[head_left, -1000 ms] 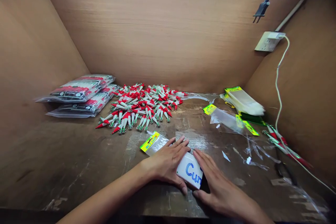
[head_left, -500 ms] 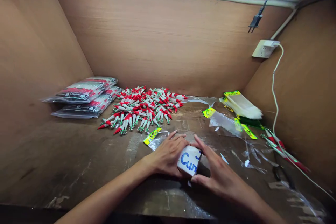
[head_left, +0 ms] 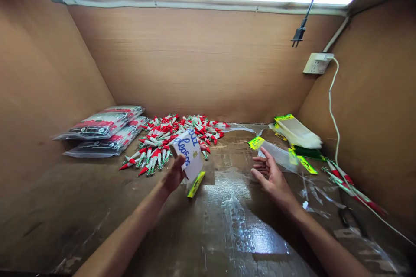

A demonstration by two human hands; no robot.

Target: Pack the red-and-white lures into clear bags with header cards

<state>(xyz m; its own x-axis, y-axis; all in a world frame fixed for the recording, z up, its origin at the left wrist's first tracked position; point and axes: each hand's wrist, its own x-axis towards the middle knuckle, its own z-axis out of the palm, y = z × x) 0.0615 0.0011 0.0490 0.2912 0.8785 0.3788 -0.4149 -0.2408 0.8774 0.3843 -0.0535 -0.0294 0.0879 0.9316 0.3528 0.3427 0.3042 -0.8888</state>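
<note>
My left hand [head_left: 174, 174] is closed on a white block [head_left: 190, 156] with blue handwriting, tilted above the table in front of the pile. Behind it lie many red-and-white squid lures [head_left: 156, 156] with green hooks. Just below the block is a clear bag with a yellow header card [head_left: 196, 185], partly hidden. My right hand [head_left: 268, 169] is open with fingers apart and holds nothing. It hovers by a flat clear bag with a yellow header [head_left: 256, 142].
Filled lure packs [head_left: 104, 132] are stacked at the left wall. A stack of clear bags [head_left: 300, 132] stands at the back right. Several lures [head_left: 351, 186] and black-handled scissors [head_left: 352, 220] lie at the right. A black plug [head_left: 298, 35] hangs overhead.
My left hand has carried the block leftward and up, turning it to another written side. My right hand has come away from the block and moved right.
</note>
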